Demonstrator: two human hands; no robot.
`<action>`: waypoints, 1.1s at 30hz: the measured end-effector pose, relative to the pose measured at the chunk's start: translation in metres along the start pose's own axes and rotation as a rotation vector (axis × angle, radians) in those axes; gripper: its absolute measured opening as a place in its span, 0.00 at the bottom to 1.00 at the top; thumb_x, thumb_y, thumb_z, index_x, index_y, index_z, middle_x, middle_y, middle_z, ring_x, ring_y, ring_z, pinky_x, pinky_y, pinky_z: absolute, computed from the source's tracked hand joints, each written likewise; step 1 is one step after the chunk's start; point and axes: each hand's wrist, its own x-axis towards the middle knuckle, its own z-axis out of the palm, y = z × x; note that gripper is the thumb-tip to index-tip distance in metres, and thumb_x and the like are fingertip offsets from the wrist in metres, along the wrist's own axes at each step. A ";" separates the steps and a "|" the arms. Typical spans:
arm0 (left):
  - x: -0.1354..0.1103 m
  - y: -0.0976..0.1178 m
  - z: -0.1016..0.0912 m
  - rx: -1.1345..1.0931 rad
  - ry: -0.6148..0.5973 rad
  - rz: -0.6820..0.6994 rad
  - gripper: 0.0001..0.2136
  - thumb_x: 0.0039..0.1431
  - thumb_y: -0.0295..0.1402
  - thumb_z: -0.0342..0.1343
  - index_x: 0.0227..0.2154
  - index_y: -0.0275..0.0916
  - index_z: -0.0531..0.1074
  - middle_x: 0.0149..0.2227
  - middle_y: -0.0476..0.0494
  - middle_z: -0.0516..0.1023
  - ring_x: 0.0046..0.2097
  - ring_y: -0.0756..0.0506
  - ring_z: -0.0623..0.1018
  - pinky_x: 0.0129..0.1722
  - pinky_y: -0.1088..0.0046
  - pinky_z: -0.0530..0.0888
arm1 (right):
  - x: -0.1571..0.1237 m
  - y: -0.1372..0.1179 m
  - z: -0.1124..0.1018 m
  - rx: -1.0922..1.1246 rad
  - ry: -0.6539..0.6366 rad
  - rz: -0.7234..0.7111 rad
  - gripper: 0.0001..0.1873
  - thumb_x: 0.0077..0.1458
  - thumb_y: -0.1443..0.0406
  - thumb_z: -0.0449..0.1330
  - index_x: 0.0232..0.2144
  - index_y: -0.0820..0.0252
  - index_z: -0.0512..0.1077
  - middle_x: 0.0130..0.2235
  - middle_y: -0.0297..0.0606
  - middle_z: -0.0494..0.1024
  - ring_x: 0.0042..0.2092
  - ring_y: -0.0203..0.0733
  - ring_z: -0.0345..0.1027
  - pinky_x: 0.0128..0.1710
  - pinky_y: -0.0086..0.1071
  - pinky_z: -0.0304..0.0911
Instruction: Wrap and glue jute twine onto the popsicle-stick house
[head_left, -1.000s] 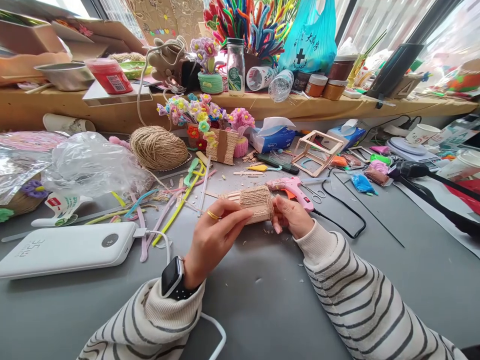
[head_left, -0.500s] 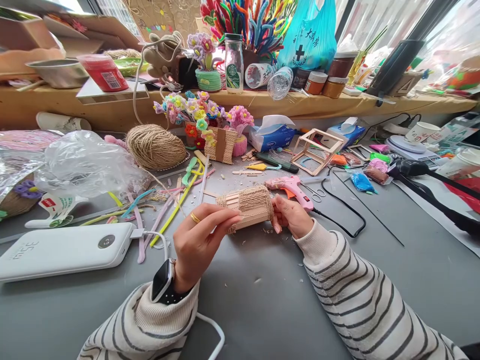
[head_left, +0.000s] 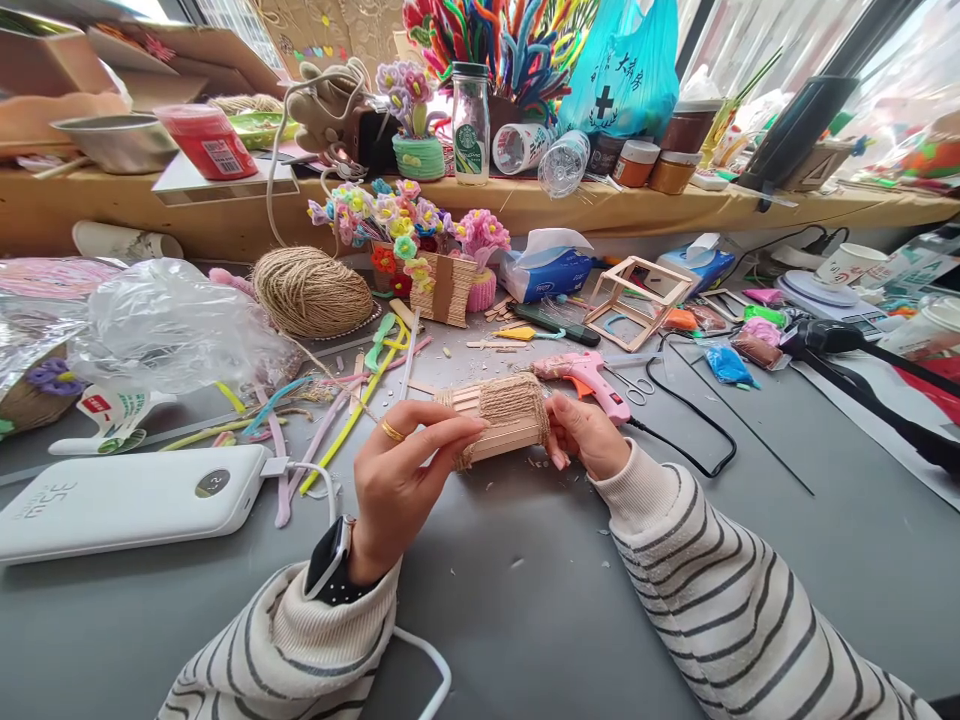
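Observation:
A small craft box of wooden sticks partly wrapped in jute twine [head_left: 513, 404] is held tilted in front of me, a little above the grey table. My right hand [head_left: 589, 437] is closed on its right end, thumb on top and fingers curled beneath. At its front left side, my left hand [head_left: 409, 470] pinches thumb against forefinger on a thin strand of twine, mostly hidden by the fingers. A length of twine trails from the jute ball [head_left: 311, 293] toward my left hand. Just behind the box lies a pink hot glue gun [head_left: 592, 380].
A white power bank [head_left: 135, 503] with a cable lies at left, near pipe cleaners [head_left: 360, 410]. Scissors [head_left: 634, 385], a stick frame [head_left: 637, 300] and clay packets [head_left: 726, 365] sit beyond the glue gun. Jars and a bottle [head_left: 470, 125] line the back ledge.
My left hand has shifted very slightly to the right along the box. The right hand keeps its grip, and the box stays nearly still.

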 end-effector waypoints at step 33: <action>0.002 -0.002 0.018 0.041 -0.004 -0.009 0.06 0.52 0.25 0.58 0.30 0.43 0.75 0.36 0.47 0.69 0.40 0.49 0.72 0.40 0.68 0.72 | -0.002 -0.006 0.005 -0.038 -0.002 -0.058 0.18 0.41 0.51 0.59 0.24 0.60 0.67 0.09 0.25 0.62 0.12 0.30 0.52 0.15 0.27 0.46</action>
